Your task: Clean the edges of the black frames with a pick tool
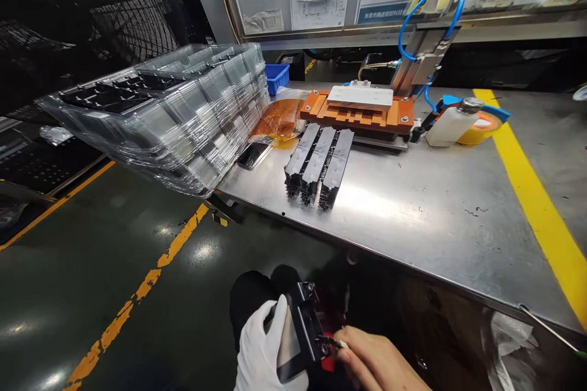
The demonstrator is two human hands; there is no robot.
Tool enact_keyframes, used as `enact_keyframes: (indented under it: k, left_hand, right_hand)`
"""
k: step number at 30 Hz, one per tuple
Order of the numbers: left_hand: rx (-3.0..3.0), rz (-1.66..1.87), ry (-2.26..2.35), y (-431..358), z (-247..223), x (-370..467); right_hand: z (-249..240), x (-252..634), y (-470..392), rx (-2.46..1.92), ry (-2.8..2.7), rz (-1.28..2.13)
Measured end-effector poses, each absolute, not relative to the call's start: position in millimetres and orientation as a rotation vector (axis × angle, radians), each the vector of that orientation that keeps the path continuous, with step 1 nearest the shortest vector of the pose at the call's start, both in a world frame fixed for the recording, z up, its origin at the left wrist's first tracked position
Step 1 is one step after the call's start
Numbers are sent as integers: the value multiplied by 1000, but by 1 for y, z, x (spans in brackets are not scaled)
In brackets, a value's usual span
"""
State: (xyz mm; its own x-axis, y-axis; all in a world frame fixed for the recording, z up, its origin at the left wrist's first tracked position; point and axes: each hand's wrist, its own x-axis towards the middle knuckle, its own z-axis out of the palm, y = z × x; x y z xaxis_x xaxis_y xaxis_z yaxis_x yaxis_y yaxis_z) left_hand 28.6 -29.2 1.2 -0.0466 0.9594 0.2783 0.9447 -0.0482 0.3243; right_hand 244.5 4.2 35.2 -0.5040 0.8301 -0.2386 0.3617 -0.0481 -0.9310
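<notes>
Black frame part [305,330] judged light, stiff; gloved left hand [263,348] clasping its body, bare right hand [380,361] pinching a small tool at its corner.

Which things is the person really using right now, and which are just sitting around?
In use:
left hand, gloved, holding a black part
right hand, bare, pinching something small at that part

Sitting around:
three rows of black parts on the steel table
stack of clear trays
orange fixture
white bottle
</notes>
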Motion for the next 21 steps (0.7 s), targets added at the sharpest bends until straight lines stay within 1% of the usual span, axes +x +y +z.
enact_keyframes:
  k: [4,6,9,11,16,18,21]
  left_hand:
    - [2165,642,2150,-29,-4,27]
    - [2173,628,2138,-30,-7,27]
    - [2178,636,2097,-30,-11,23]
    - [2197,621,2070,-28,-13,17]
    - [2444,542,1967,-9,-10,-6]
    - [2494,403,1956,-1,-6,-12]
    - [2560,90,1876,7,0,-15]
  right_hand:
    - [22,235,9,-1214,-1763,1584]
    - [14,231,10,-1205,-1793,1474]
    - [8,228,9,-1182,-1939,1200]
    - [8,229,8,-1162,-1989,1171]
    - [13,236,9,-1387,-1714,1568]
    - [10,235,11,-1417,-1665,1699]
    - [0,229,9,-1422,-1567,1983]
